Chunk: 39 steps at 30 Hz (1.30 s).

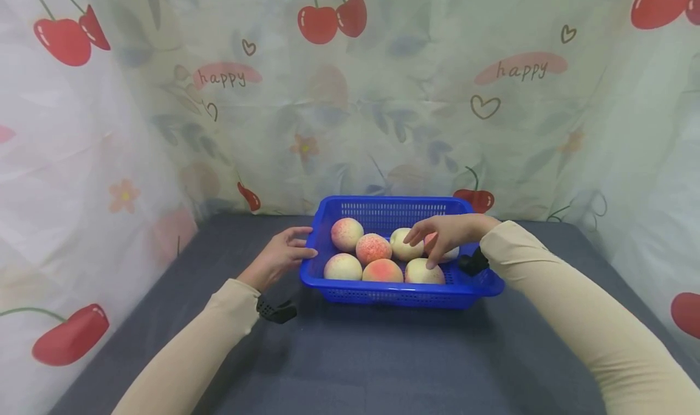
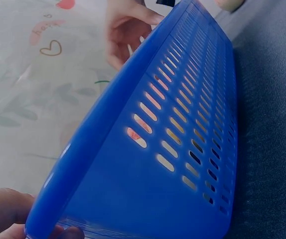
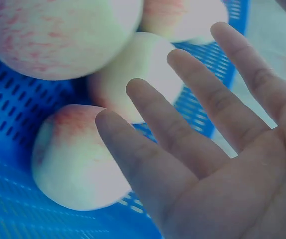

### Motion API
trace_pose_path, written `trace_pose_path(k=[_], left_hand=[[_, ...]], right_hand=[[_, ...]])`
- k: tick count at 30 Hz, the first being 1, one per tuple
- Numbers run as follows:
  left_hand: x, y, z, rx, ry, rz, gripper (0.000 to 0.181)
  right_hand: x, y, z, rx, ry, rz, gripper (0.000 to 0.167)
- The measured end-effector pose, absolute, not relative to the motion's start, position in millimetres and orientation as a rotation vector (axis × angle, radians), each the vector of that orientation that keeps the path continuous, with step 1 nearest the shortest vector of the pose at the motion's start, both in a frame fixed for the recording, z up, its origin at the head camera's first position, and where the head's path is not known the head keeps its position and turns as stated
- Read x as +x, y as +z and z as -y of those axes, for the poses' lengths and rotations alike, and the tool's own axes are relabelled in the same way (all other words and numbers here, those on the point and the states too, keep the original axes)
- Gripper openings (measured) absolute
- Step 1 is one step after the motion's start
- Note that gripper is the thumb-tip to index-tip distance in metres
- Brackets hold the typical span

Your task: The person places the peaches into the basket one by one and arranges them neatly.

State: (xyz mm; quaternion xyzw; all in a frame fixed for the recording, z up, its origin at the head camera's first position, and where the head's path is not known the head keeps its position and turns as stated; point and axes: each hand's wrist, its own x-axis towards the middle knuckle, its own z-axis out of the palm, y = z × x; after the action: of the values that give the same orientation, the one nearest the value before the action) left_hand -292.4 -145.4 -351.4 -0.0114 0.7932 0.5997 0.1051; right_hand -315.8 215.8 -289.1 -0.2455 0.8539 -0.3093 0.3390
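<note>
A blue plastic basket (image 1: 394, 296) with slotted walls holds several peaches, pale yellow with pink-red blush. At its left end, my left hand (image 1: 279, 256) grips the rim; the left wrist view has the thumb (image 2: 6, 211) on one side of the blue rim (image 2: 78, 144) and fingertips on the other. Over the right part of the basket hovers my right hand (image 1: 451, 233), its fingers spread and holding nothing. Below it are a pale peach (image 1: 424, 272) at the front and another peach (image 1: 401, 245) behind. In the right wrist view, the fingertips overlap a blushed peach (image 3: 78, 159); contact cannot be told.
The basket stands on a dark grey cloth-covered table (image 1: 361, 354), near its back edge. Behind and at both sides hangs a pale curtain (image 1: 383, 129) printed with cherries, hearts and words. Black straps with small devices sit at both wrists.
</note>
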Motion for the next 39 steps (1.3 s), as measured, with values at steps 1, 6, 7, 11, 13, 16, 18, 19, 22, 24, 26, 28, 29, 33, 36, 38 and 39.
trace_pose_path(k=[1, 6, 7, 11, 13, 16, 18, 19, 22, 24, 26, 28, 29, 33, 36, 38, 39], left_hand=[[-292, -351, 146, -0.032, 1.767, -2.337, 0.061], [-293, -352, 146, -0.032, 1.768, -2.327, 0.060], [-293, -352, 146, -0.032, 1.769, -2.325, 0.061], [-292, -352, 146, -0.028, 1.776, -2.323, 0.061], [-292, -352, 146, -0.026, 1.777, -2.325, 0.061], [-292, -352, 146, -0.028, 1.772, -2.332, 0.061], [-292, -352, 146, -0.029, 1.767, -2.335, 0.061], [-292, -352, 146, -0.030, 1.766, -2.336, 0.061], [-292, -351, 146, -0.028, 1.765, -2.335, 0.061], [-291, -351, 146, -0.026, 1.767, -2.334, 0.061], [-290, -351, 146, -0.023, 1.768, -2.332, 0.061], [-290, -350, 146, -0.021, 1.770, -2.331, 0.061], [-289, -350, 146, -0.019, 1.769, -2.331, 0.061], [-289, -351, 146, -0.019, 1.770, -2.332, 0.062], [-290, -351, 146, -0.021, 1.772, -2.331, 0.061], [-291, -351, 146, -0.022, 1.771, -2.331, 0.061], [-291, -351, 145, -0.023, 1.773, -2.329, 0.061]], right_hand=[[-316, -286, -218, -0.665, -0.819, -2.230, 0.070], [-311, -270, -229, -0.737, -0.883, -2.281, 0.067], [-310, -267, -231, -0.743, -0.898, -2.289, 0.066], [-304, -255, -239, -0.750, -0.982, -2.327, 0.064], [-301, -249, -244, -0.771, -1.032, -2.349, 0.062], [-293, -241, -253, -0.782, -1.103, -2.400, 0.059], [-287, -237, -260, -0.782, -1.136, -2.450, 0.056], [-284, -235, -263, -0.777, -1.145, -2.482, 0.055], [-276, -232, -274, -0.748, -1.202, -2.573, 0.052], [-271, -231, -281, -0.729, -1.249, -2.622, 0.049], [-267, -231, -288, -0.704, -1.314, -2.652, 0.046], [-261, -231, -296, -0.681, -1.358, -2.694, 0.045], [-259, -231, -300, -0.669, -1.382, -2.710, 0.044], [-247, -232, -316, -0.616, -1.421, -2.806, 0.042], [-238, -234, -329, -0.608, -1.464, -2.847, 0.039], [-233, -236, -338, -0.629, -1.514, -2.849, 0.038], [-230, -237, -343, -0.641, -1.539, -2.852, 0.037]])
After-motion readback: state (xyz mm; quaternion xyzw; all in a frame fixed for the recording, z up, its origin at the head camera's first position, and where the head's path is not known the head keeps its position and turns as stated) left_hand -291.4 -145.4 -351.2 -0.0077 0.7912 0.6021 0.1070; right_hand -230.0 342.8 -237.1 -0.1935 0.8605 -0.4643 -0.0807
